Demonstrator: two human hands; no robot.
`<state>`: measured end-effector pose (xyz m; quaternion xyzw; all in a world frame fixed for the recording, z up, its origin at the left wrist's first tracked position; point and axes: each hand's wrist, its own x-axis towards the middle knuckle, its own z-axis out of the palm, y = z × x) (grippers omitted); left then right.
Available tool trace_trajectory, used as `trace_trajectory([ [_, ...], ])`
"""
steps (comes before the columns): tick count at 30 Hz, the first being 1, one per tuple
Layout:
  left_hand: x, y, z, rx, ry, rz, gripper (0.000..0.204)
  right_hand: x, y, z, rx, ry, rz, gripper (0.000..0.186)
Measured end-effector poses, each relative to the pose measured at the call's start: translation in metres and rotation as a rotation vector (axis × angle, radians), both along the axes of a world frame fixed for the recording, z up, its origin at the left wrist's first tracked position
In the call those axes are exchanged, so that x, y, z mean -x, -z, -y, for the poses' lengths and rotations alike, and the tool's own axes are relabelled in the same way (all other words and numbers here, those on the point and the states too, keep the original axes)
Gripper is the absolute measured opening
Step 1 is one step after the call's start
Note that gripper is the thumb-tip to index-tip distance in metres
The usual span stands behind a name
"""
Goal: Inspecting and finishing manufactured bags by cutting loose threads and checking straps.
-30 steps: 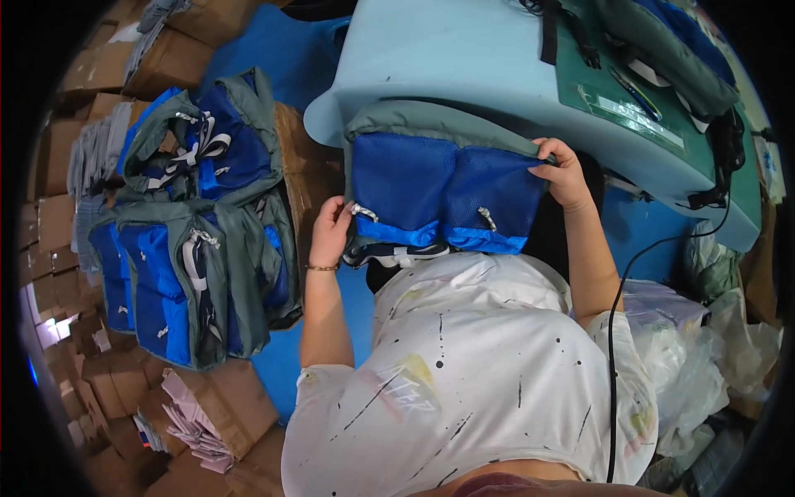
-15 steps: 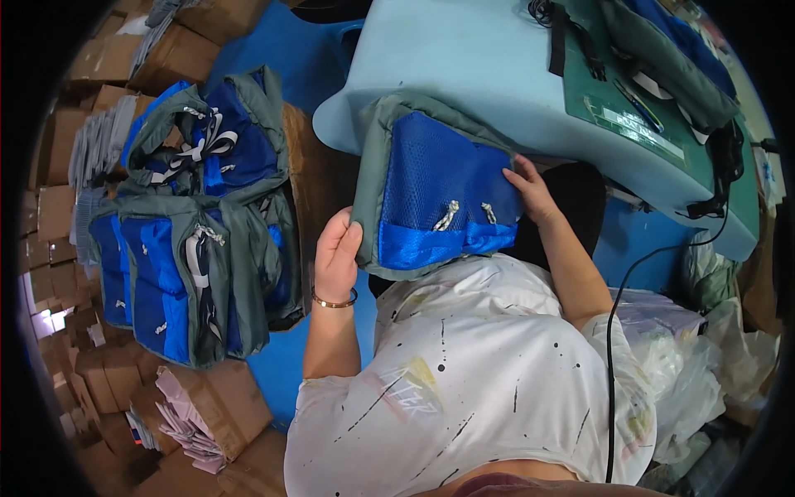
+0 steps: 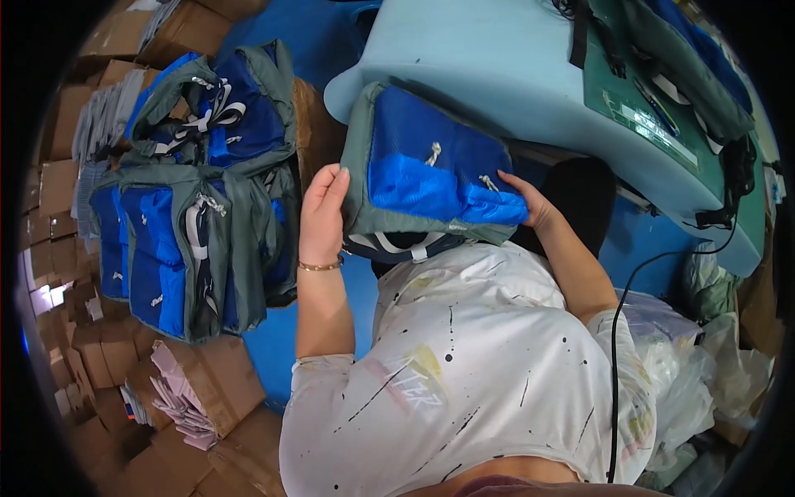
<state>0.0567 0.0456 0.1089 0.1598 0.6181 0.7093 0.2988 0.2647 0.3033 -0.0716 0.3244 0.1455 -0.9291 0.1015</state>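
Observation:
Between my two hands a blue and grey-green fabric bag stands tilted above my lap, against the edge of the light blue table. Its front has dark blue mesh, brighter blue pocket panels and two pale cord pulls. My left hand is closed on its left side, the fingers partly hidden behind the grey border. On the right side, my right hand grips the lower corner with the fingertips at the front. Below the bag, a dark strap with a pale band shows.
Several similar blue and grey bags are piled in a cardboard box at my left. Cartons fill the far left. A green mat with straps and a pen lies on the table. A black cable hangs at my right, near plastic bags.
The bag has tipped, its lower edge rising so the underside and a strap below come into view. My left hand has shifted up and left; my right hand has moved slightly down.

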Motion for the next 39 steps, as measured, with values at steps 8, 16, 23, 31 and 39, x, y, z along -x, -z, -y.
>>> trace_trajectory([
  [8, 0.012, 0.052, 0.025, 0.177, -0.219, -0.288, 0.025, 0.008, -0.002, 0.000, 0.023, 0.189, 0.145, 0.037],
  [16, -0.032, 0.116, 0.077, 0.929, -0.024, 0.090, 0.044, 0.013, -0.006, -0.003, 0.016, 0.237, 0.152, 0.037],
  [23, -0.048, 0.130, 0.057, 0.212, -0.240, 0.431, 0.023, 0.017, -0.006, 0.000, 0.007, 0.204, 0.142, 0.037],
  [31, -0.073, 0.098, 0.011, -0.220, -0.173, 0.555, 0.055, 0.012, -0.009, 0.004, -0.025, 0.141, 0.179, 0.042],
  [39, -0.078, 0.091, -0.016, -0.233, -0.146, 0.597, 0.066, 0.002, -0.008, 0.007, -0.102, 0.048, 0.113, 0.045],
])
